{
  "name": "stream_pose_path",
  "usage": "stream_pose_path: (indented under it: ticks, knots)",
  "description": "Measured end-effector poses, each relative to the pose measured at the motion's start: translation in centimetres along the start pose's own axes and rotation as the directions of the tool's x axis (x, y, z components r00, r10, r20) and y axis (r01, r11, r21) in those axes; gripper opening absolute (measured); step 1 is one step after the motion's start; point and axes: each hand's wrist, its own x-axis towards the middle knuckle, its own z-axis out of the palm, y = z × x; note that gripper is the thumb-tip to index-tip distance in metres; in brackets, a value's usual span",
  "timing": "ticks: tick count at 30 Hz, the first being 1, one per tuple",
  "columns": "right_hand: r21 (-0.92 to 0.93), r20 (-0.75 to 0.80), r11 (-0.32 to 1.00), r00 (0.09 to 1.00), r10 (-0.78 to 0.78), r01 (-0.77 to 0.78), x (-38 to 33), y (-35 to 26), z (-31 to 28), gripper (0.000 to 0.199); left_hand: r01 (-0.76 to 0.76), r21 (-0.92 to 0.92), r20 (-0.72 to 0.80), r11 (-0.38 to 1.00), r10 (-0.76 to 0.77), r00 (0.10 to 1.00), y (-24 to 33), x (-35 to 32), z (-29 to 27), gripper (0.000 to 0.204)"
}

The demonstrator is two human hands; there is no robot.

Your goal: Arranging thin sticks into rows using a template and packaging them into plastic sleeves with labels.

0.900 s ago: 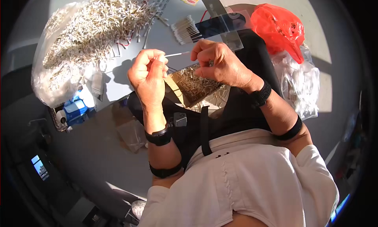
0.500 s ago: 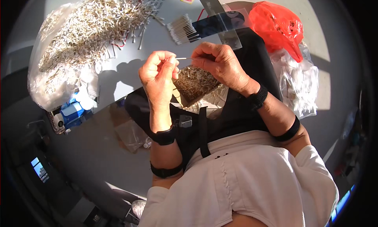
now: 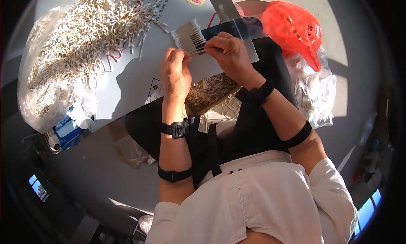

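A neat row of white-tipped swabs (image 3: 189, 36) lies on a flat board (image 3: 127, 87), partly tucked into a clear plastic sleeve (image 3: 237, 37). My left hand (image 3: 175, 75) rests on the board just below the row, fingertips touching the swab sticks. My right hand (image 3: 228, 53) pinches the sticks at the sleeve's mouth and holds the sleeve down. A tray of loose brownish sticks (image 3: 209, 89) sits on my lap under both hands. Both wrists wear black bands.
A big heap of loose swabs (image 3: 89, 28) spreads over a clear bag (image 3: 34, 104) at the upper left. A red plastic bag (image 3: 294, 28) and a clear bag of swabs (image 3: 315, 91) lie to the right. A blue object (image 3: 67, 132) sits below the board.
Both hands have moved up from above the lap tray, where they held a single swab, to the row of swabs at the sleeve on the board.
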Motion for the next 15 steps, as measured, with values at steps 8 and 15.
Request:
stream_pose_path:
  ticks: [8, 15]
  knots:
    - [-0.096, -0.009, 0.995, 1.000, -0.022, 0.021, 1.2, 1.4, 1.4, 0.010, 0.068, -0.008, -0.141, 0.998, -0.068, 0.988, -1.8, 0.9, 0.3, 0.013]
    - [-0.096, -0.034, 0.993, 0.997, -0.067, 0.063, 1.5, 1.8, 1.5, 0.024, 0.054, 0.046, -0.127, 0.997, -0.048, 0.991, -1.9, 0.5, 0.4, 0.027]
